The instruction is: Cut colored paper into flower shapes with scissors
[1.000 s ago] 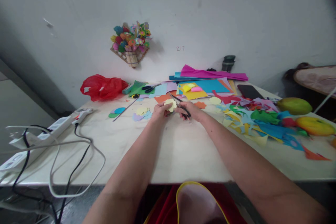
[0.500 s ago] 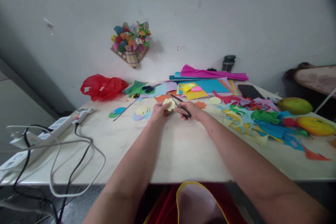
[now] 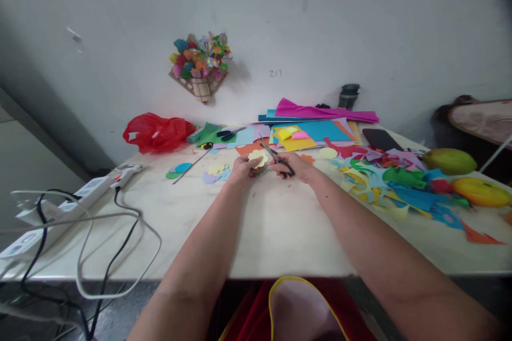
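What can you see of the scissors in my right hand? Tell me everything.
The scissors have black loop handles and slim, grey, metallic-looking blades. Your right hand grips them by the handles over the table, blades pointing away from you and slanting left. They are beside the pale yellow scalloped paper in your left hand. The picture is too soft to tell whether the blades touch that paper or how far they open.

Two scissors [image 3: 273,154], one phone [image 3: 381,139], one red bag [image 3: 156,132]

Power strip [image 3: 90,189], cut off at left
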